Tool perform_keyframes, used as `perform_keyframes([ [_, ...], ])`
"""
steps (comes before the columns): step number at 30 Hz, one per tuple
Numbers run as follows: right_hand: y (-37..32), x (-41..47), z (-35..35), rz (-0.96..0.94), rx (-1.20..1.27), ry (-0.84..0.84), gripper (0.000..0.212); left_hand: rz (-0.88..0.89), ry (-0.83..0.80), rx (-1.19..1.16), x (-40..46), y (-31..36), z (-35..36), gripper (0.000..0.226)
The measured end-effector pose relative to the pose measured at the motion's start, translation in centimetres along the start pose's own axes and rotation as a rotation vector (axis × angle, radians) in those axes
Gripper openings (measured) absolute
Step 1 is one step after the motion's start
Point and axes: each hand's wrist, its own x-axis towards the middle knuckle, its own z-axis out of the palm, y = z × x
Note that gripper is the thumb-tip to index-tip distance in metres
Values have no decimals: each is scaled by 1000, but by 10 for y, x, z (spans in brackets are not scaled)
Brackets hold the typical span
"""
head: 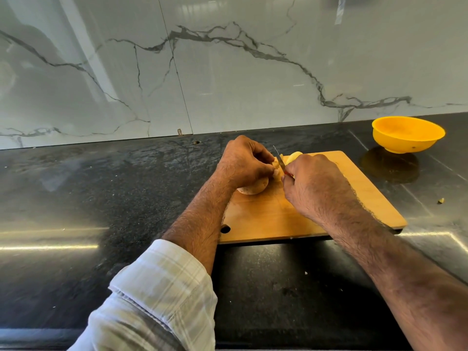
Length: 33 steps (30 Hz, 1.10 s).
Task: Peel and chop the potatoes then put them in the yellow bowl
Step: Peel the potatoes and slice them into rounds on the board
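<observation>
A wooden cutting board (316,214) lies on the black counter. My left hand (243,160) curls its fingers around a small pale potato piece (276,167) at the board's far left. Under that hand sits an unpeeled potato (255,187). My right hand (316,186) grips a knife (279,157) by its reddish handle, and the blade points up and away between the two hands. A peeled yellowish potato piece (293,156) shows just behind the right hand. The yellow bowl (406,134) stands at the far right near the wall.
A marble-patterned wall (228,72) rises behind the counter (101,198). A small scrap (441,200) lies on the counter right of the board. The board has a hanging hole (225,228) at its near left corner.
</observation>
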Motion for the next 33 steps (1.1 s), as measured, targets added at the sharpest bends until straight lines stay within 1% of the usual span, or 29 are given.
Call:
perform_keyframes([
  [5,0,9,-1,2,27,-16,20,4,-1,-8,-1,-1,0,17],
  [16,5,11,-2,7,1,-99,26,23,-6,1,1,-2,1,19],
  [21,4,13,15,34,37,-29,22,58,-3,8,-1,-2,2,18],
  [27,6,4,11,25,-55,-123,32,22,-10,-4,-2,-2,0,20],
  [29,11,0,10,25,-44,-90,28,20,-2,-9,-3,-3,0,20],
  [32,16,-2,4,27,7,9,23,15,6,-22,-3,-6,-1,17],
  [33,15,-1,1,24,8,13,24,9,6,-25,-3,-6,-2,16],
])
